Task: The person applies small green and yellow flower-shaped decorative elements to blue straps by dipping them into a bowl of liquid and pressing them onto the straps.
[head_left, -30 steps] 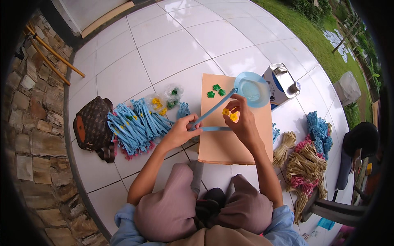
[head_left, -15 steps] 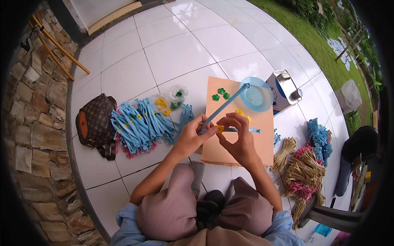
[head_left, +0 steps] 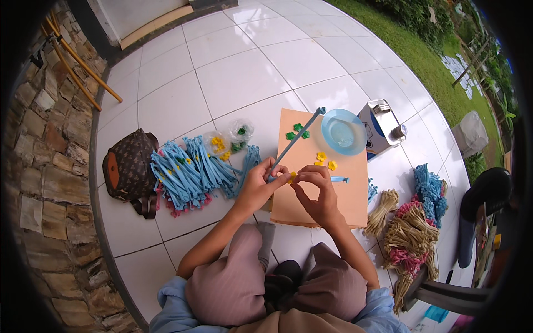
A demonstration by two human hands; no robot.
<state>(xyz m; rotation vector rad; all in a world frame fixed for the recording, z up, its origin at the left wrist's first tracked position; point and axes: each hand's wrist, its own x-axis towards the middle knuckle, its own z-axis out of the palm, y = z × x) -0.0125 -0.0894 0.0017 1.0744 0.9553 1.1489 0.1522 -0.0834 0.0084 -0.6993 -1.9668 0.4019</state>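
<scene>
Your left hand [head_left: 256, 186] grips a blue stick [head_left: 294, 143]; your right hand [head_left: 317, 191] pinches a yellow flower [head_left: 292, 177]. Beyond them sits a blue-white carton [head_left: 373, 130].

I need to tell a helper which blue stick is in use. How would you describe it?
Find the tan board on the white tiles. The blue stick slants across its top-left corner, pinched by the left hand, unlike the heaped blue sticks lying left.
</scene>
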